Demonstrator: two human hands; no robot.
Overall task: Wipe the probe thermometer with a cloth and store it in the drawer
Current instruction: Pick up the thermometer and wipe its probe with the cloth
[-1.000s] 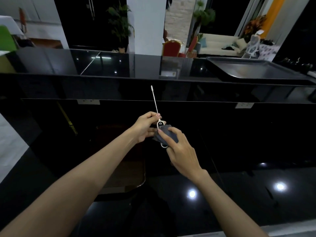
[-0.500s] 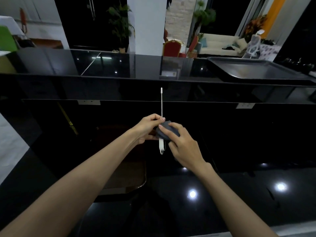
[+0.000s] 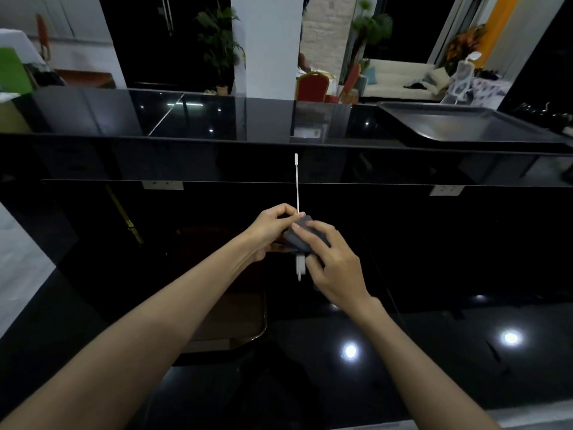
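Observation:
A white probe thermometer [image 3: 296, 181] stands upright above the black counter, its thin stem pointing up and its handle end hanging below my hands. My left hand [image 3: 269, 228] pinches the base of the stem. A folded grey cloth [image 3: 302, 240] is wrapped over the thermometer's body, pressed there by my right hand [image 3: 331, 262]. The body itself is mostly hidden under cloth and fingers. No drawer shows in this view.
A glossy black counter [image 3: 434, 352] lies below my arms, with a brown board [image 3: 229, 305] under my left forearm. A raised black ledge [image 3: 186, 141] runs across behind, carrying a dark metal tray [image 3: 465, 125] at the right. Wall sockets [image 3: 162, 185] sit under the ledge.
The stem swung from leaning left to upright. My right hand slid the cloth up along the thermometer's body, exposing the handle end below. Both hands kept their grip.

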